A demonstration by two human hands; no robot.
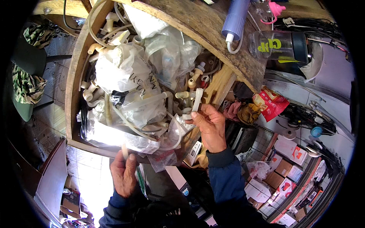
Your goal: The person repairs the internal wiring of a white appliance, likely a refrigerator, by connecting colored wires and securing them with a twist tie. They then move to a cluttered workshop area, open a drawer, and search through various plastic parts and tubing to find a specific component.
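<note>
My right hand [211,129] pinches a curved white plastic pipe piece [197,102] over the right side of an open wooden drawer [71,95]. At the drawer's near edge, my left hand [124,174] is closed on a short pale piece [124,151] whose kind I cannot make out. Cloudy plastic bags [123,70], one with dark writing, fill much of the drawer. Among them lie thin pale hoses [133,129] and yellowed pipe fittings [89,91]. Another fitting [184,94] lies just beyond my right hand.
Over the drawer's far right hangs a worn wooden tabletop [243,64]. A blue cylinder [235,22] and a clear bottle [279,45] lie there. Cartons [291,150] stand at lower right, and a red packet [270,103] sits nearer. A camouflage-covered chair [27,85] is at left.
</note>
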